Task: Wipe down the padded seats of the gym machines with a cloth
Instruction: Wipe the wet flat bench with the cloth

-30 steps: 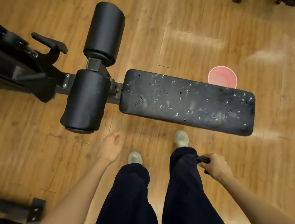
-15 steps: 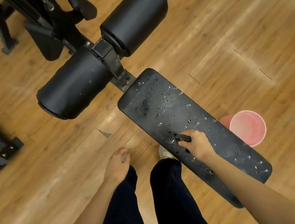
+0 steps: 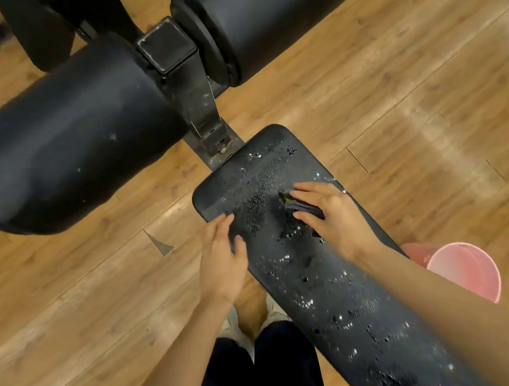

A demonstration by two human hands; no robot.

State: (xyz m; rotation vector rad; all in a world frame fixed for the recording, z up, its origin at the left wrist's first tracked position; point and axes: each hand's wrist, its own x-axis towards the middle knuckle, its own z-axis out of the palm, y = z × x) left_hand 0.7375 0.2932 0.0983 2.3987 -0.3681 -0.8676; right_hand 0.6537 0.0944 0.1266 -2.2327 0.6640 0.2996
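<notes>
We wipe the seat's top end, cloth under our right grip.

Our right grip [image 3: 328, 213] presses a dark folded cloth [image 3: 304, 207] flat on the seat [image 3: 314, 281], fingers curled over the cloth's edges and holding it. Our left grip [image 3: 222, 260] lies released, fingers straight, touching the seat's near edge just left of the cloth, steadying it, we judge. White specks and wet patches cover the padding behind the right grip, toward our legs, so the wipe looks barely begun. Next, we judge, the cloth must drag back along the seat's length under firm pressure, stroke by stroke. A pink bucket [image 3: 465, 270] stands on the floor [image 3: 427, 109] beyond the right wrist.
</notes>
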